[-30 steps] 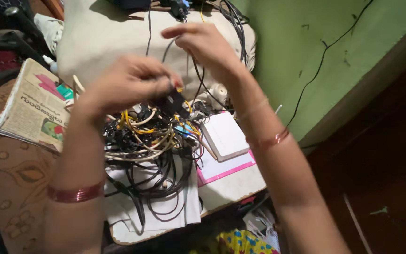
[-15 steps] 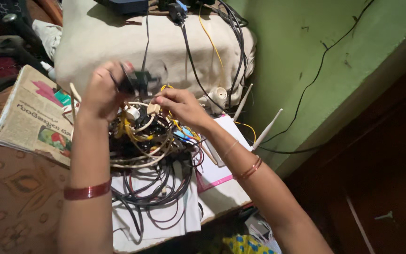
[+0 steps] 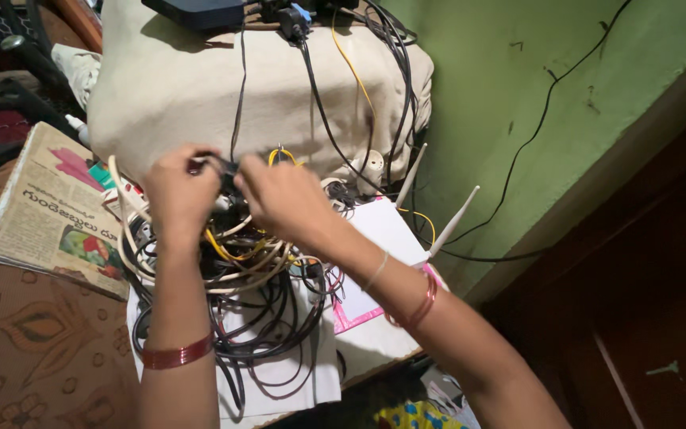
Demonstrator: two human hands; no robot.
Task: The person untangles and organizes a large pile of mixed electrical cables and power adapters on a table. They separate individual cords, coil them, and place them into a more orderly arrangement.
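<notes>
My left hand [image 3: 176, 193] and my right hand [image 3: 279, 195] meet over a tangled pile of cables [image 3: 240, 286], black, white and yellow, lying on white paper. Both hands pinch a small black plug or adapter [image 3: 222, 167] between them, with a black cord running up from it. A red bangle sits on each wrist. Loops of white and yellow cable hang below my fingers.
A folded newspaper [image 3: 49, 214] lies at the left on a brown patterned cloth. Behind the pile a cream cloth covers a bulky object [image 3: 200, 87] with a dark box [image 3: 196, 12] and more wires on top. A white router [image 3: 383, 238] with two antennas stands by the green wall [image 3: 533, 71].
My right hand has come down from high over the cloth to the pile. Both hands have drawn together on the black plug, slightly lower than half a second ago.
</notes>
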